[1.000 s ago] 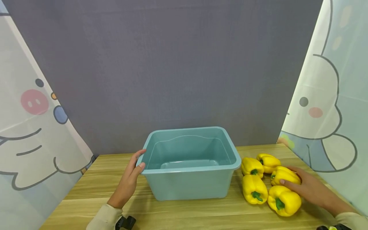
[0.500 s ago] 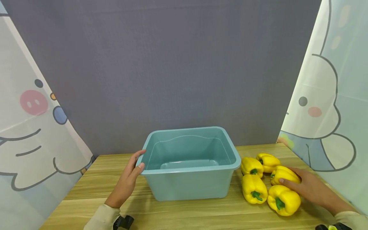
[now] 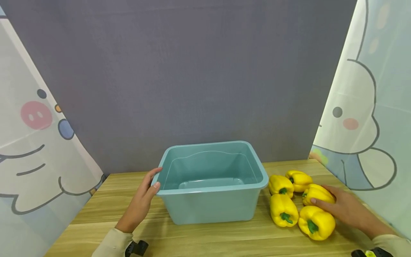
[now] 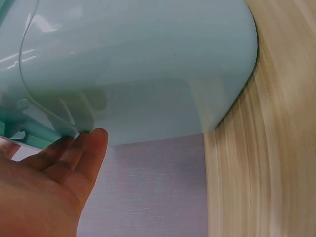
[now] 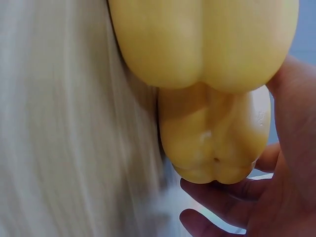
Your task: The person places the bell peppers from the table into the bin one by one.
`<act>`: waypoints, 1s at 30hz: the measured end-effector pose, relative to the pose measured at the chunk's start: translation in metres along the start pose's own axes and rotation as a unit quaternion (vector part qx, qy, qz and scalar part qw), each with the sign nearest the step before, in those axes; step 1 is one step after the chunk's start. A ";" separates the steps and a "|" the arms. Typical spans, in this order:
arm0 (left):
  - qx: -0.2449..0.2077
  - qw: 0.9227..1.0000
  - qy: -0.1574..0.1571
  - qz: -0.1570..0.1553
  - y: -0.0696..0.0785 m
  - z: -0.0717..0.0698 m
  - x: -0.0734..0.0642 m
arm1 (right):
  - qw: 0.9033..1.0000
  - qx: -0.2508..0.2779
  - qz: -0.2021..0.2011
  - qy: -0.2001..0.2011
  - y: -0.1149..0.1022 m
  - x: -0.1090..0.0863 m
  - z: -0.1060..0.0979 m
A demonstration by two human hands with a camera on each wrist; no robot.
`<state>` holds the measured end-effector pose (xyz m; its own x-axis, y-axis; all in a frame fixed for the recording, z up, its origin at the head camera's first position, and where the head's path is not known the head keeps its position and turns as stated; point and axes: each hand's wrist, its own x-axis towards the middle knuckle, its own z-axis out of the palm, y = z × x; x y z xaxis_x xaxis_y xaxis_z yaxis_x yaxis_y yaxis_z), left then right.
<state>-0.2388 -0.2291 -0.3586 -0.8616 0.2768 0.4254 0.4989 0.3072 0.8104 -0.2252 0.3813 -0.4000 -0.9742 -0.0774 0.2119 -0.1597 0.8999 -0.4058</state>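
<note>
A light teal plastic tub [image 3: 212, 205] stands on the wooden table, its inside bare. At its left rim my left hand [image 3: 139, 200] grips the edge, and in the left wrist view its fingers [image 4: 89, 153] lie against the outer wall under the rim. Over on the right, my right hand [image 3: 346, 210] holds a yellow bell pepper [image 3: 318, 194], thumb on the near side and fingers round the far side. That pepper [image 5: 215, 133] still appears low beside the tabletop in the right wrist view. Another bell pepper [image 3: 316, 223] lies just in front of it, close under the thumb.
More yellow bell peppers lie between the tub and my right hand: one at the front [image 3: 284, 210], one behind it [image 3: 280, 185] and one at the back [image 3: 299, 181]. A grey cloth [image 3: 205, 78] hangs behind the wooden table [image 3: 192, 241], with printed curtains at both sides.
Both hands keep their places on the tub rim and the pepper. The head view has shifted very slightly; nothing else visibly moves.
</note>
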 end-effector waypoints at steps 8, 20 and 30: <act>0.005 1.000 0.007 -0.004 -0.001 0.001 -0.001 | 1.000 -0.002 0.017 -0.011 0.004 0.001 0.000; 0.005 1.000 0.006 -0.005 -0.001 0.002 0.000 | 1.000 -0.001 0.029 -0.013 0.009 0.000 -0.001; 0.014 1.000 0.010 -0.018 0.000 0.002 0.000 | 0.999 -0.004 0.031 -0.034 0.009 0.001 -0.003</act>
<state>-0.2385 -0.2271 -0.3594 -0.8801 0.2478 0.4049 0.4705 0.3413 0.8137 -0.2269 0.3905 -0.4004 -0.9908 -0.0493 0.1259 -0.0971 0.9072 -0.4094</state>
